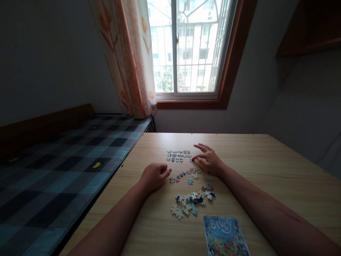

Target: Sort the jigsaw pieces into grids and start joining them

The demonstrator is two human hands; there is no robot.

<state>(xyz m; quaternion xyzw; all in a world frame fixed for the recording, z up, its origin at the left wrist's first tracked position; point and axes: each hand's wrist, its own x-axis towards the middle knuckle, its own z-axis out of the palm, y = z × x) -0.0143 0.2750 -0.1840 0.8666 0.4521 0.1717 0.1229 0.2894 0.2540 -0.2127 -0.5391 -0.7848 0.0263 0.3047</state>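
Small jigsaw puzzle pieces (179, 155) lie in three short rows near the far side of the table. At the right end of the nearest row, my right hand (209, 160) has its index finger and thumb on a single puzzle piece (191, 160), its other fingers stretched out. My left hand (154, 176) rests on the table to the left, fingers curled in, with nothing visible in it. Between the hands runs a curved line of loose pieces (183, 174). Closer to me lies a heap of pieces (194, 199), some with their pale backs up.
A blue picture sheet (226, 236) lettered "Bluey" lies at the near edge of the wooden table (255, 153). Left of the table stands a bed with a checked mattress (80, 170). Beyond are a barred window (197, 53) and a flowered curtain (128, 60).
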